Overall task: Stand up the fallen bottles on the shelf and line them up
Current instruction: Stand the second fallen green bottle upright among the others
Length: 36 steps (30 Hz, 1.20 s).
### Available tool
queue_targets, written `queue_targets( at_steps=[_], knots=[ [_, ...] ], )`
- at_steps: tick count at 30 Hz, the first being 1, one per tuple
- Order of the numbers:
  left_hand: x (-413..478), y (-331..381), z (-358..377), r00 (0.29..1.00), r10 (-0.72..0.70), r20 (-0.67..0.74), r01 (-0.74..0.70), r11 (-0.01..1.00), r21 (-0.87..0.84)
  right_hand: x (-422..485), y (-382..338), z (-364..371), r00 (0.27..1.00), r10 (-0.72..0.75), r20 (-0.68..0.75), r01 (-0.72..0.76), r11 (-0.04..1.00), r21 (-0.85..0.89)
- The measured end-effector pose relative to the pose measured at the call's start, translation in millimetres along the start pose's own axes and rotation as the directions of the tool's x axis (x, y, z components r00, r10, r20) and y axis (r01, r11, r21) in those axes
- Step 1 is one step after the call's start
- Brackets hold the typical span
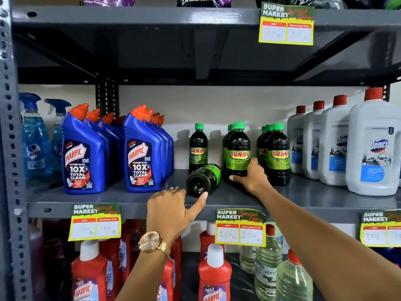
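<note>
Fallen dark green-labelled plastic bottle [202, 180] lies on grey metal shelf [303, 194], long axis near-to-far, base toward viewer. Left hand [171, 208] nearer, fingers spread, thumb touching base. Right hand [249, 177] grips upright bottle [237, 152] just right.

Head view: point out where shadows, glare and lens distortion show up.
Head view: the standing Sunny bottles cast soft shadows on the back wall; the fallen Sunny bottle carries small highlights on its base; wide-angle distortion bows the shelf upright and stretches the Domex bottle at the right edge.
</note>
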<state>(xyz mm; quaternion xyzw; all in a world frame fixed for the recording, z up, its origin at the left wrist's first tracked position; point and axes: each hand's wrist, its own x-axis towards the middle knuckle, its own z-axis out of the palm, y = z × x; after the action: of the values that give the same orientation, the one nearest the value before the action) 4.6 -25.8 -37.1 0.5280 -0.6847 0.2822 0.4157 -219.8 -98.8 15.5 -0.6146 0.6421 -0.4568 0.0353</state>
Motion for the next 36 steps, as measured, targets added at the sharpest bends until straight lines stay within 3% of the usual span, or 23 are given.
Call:
queue_targets(
  at_steps=[7, 10, 13, 15, 19, 21, 23, 24, 26, 29, 32, 36],
  knots=[
    [0, 0, -1, 1.0, -0.003, 0.0, 0.003, 1.0, 0.013, 1, 0, 0, 1.0, 0.025, 0.018, -0.024, 0.999, -0.02],
    [-1, -2, 0, 1.0, 0.013, 0.005, -0.013, 0.999, 0.038, -6, -3, -4, 0.997, 0.022, -0.074, -0.026, 0.998, -0.051],
    [0, -9, -4, 0.998, 0.06, 0.025, -0.062, 0.996, 0.062, -15, -11, -11, 0.952, -0.187, -0.243, 0.166, 0.981, -0.103],
    [4, -21, -8, 0.989, 0.14, 0.051, -0.143, 0.989, 0.046, -20, -19, -15, 0.893, -0.355, -0.276, 0.314, 0.932, -0.181],
    [11, -41, -17, 0.952, 0.276, 0.129, -0.262, 0.958, -0.119, -30, -41, -9, 0.855, -0.41, -0.317, 0.366, 0.911, -0.192],
    [8, -41, -16, 0.953, 0.283, 0.104, -0.276, 0.958, -0.082, -32, -56, 3, 0.922, -0.332, -0.197, 0.302, 0.938, -0.169],
    [5, -37, -12, 0.963, 0.253, 0.095, -0.254, 0.967, 0.006, -30, -71, 15, 0.991, -0.135, 0.019, 0.136, 0.976, -0.172],
    [3, -35, -10, 0.97, 0.224, 0.093, -0.228, 0.973, 0.035, -29, -79, 18, 0.992, -0.008, 0.125, 0.027, 0.988, -0.154],
    [2, -32, -11, 0.981, 0.176, 0.087, -0.181, 0.981, 0.062, -26, -92, 16, 0.923, 0.21, 0.322, -0.185, 0.977, -0.108],
    [-1, -32, -13, 0.986, 0.155, 0.06, -0.159, 0.986, 0.057, -16, -102, 15, 0.768, 0.357, 0.532, -0.387, 0.92, -0.059],
    [-1, -31, -12, 0.989, 0.139, 0.039, -0.141, 0.988, 0.055, -18, -97, 23, 0.759, 0.353, 0.547, -0.485, 0.867, 0.113],
    [-2, -30, -10, 0.994, 0.103, 0.037, -0.105, 0.994, 0.043, -29, -77, 30, 0.91, 0.278, 0.308, -0.391, 0.821, 0.416]
  ],
)
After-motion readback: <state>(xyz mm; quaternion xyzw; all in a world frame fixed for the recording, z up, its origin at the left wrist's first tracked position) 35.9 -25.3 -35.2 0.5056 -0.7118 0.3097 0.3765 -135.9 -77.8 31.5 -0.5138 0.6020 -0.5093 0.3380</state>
